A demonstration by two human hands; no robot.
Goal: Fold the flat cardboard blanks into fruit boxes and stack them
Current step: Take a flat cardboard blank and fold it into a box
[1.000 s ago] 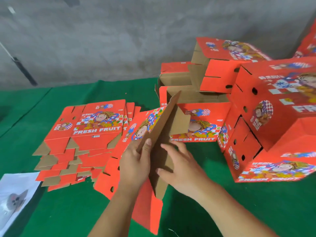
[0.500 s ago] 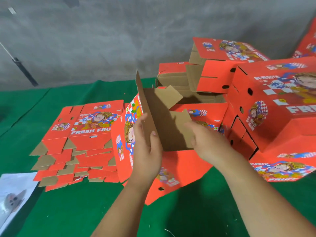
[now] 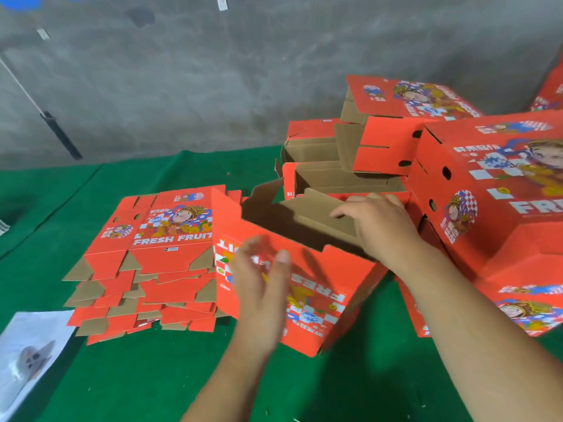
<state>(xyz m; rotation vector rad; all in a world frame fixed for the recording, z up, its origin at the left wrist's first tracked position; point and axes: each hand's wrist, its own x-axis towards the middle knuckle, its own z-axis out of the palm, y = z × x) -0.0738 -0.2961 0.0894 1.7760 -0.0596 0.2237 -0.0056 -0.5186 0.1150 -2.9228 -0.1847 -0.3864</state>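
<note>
Cardboard box (image 3: 304,287), half folded, stands on the green tabletop (image 3: 152,376) before me, its long axis running left to right, my right hand (image 3: 377,226) pressing an inner flap (image 3: 316,214) down with straight fingers, my blurred left hand (image 3: 262,275) seemingly flat against the near wall.

Body: two bare forearms enter from the bottom edge | Left hand (image 3: 262,278): bare, no glove, ring or watch visible, motion-blurred, short thumbnail | Right hand (image 3: 377,226): bare, no glove or jewellery visible | Sleeves: none in view, arms uncovered to the picture's edge
</note>
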